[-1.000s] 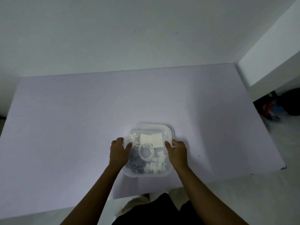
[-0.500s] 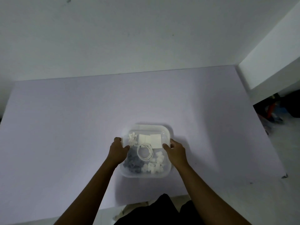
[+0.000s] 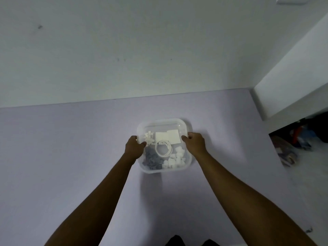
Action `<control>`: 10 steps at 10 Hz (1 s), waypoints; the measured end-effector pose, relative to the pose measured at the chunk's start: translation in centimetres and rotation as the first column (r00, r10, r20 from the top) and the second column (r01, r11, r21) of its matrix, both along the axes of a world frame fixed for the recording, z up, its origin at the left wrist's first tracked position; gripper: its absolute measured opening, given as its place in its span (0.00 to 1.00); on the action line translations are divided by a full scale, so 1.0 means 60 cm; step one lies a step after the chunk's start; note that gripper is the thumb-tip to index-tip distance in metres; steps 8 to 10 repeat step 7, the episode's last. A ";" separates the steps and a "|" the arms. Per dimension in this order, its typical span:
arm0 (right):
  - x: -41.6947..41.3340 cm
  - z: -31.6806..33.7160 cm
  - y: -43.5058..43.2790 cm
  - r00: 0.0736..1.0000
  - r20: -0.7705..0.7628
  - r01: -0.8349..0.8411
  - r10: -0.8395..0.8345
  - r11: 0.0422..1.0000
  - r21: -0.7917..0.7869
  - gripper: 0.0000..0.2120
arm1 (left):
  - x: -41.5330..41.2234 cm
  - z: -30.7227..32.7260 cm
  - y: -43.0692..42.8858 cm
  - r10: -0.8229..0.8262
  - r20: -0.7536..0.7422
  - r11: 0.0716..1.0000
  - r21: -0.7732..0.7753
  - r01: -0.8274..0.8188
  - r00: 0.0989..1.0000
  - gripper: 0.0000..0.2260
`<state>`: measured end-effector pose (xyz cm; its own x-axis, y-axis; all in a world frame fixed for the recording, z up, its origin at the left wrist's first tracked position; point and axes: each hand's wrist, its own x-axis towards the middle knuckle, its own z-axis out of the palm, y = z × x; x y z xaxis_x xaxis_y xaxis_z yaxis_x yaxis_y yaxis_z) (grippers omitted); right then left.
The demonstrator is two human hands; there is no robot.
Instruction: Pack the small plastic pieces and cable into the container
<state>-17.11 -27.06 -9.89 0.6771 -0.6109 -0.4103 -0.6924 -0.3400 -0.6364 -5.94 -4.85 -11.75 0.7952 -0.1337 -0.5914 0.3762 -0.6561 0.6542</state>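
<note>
A clear square plastic container (image 3: 165, 122) sits on the pale purple table (image 3: 71, 157), a clear lid over it. Inside lie a coiled white cable (image 3: 163, 148), small white plastic pieces (image 3: 175, 159), dark grey pieces (image 3: 152, 159) and two flat white squares (image 3: 168, 137). My left hand (image 3: 134, 147) grips the container's left edge, thumb on the lid. My right hand (image 3: 195, 143) grips the right edge the same way. Both arms are stretched out.
A white wall rises just behind the table's far edge. At the right a white ledge (image 3: 291, 82) juts out, with cluttered dark items (image 3: 300, 137) on the floor below it. The table's right edge runs down toward the near right corner.
Both hands have slid the container away from me, toward the middle of the table, and my arms have stretched out. The camera has tilted up, showing more wall.
</note>
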 end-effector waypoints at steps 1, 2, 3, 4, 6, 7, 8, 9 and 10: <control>0.028 0.003 -0.016 0.999 -0.012 -0.043 0.043 0.999 -0.021 0.22 | 0.028 -0.007 -0.011 0.019 0.014 1.000 0.009 -0.019 1.000 0.23; 0.051 0.002 -0.024 0.997 -0.022 -0.074 0.073 0.997 -0.021 0.21 | 0.051 -0.011 -0.016 0.033 0.005 0.999 0.004 -0.033 0.999 0.23; 0.052 0.000 -0.022 0.996 -0.057 -0.071 0.071 0.997 -0.008 0.21 | 0.056 -0.011 -0.015 0.019 0.008 1.000 0.010 -0.019 1.000 0.23; 0.040 -0.002 -0.014 0.991 -0.086 -0.102 0.100 0.995 -0.011 0.14 | 0.056 -0.006 -0.007 -0.030 0.019 1.000 0.008 0.030 0.999 0.27; 0.069 0.084 0.002 0.987 0.015 -0.158 0.160 0.982 -0.100 0.27 | 0.054 0.074 0.012 -0.321 0.188 0.944 0.147 0.297 0.928 0.32; 0.100 0.146 0.001 0.963 0.116 -0.221 0.245 0.957 -0.185 0.28 | 0.072 0.136 0.026 -0.426 0.325 0.905 0.164 0.393 0.844 0.32; 0.100 0.146 0.001 0.963 0.116 -0.221 0.245 0.957 -0.185 0.28 | 0.072 0.136 0.026 -0.426 0.325 0.905 0.164 0.393 0.844 0.32; 0.100 0.146 0.001 0.963 0.116 -0.221 0.245 0.957 -0.185 0.28 | 0.072 0.136 0.026 -0.426 0.325 0.905 0.164 0.393 0.844 0.32; 0.100 0.146 0.001 0.963 0.116 -0.221 0.245 0.957 -0.185 0.28 | 0.072 0.136 0.026 -0.426 0.325 0.905 0.164 0.393 0.844 0.32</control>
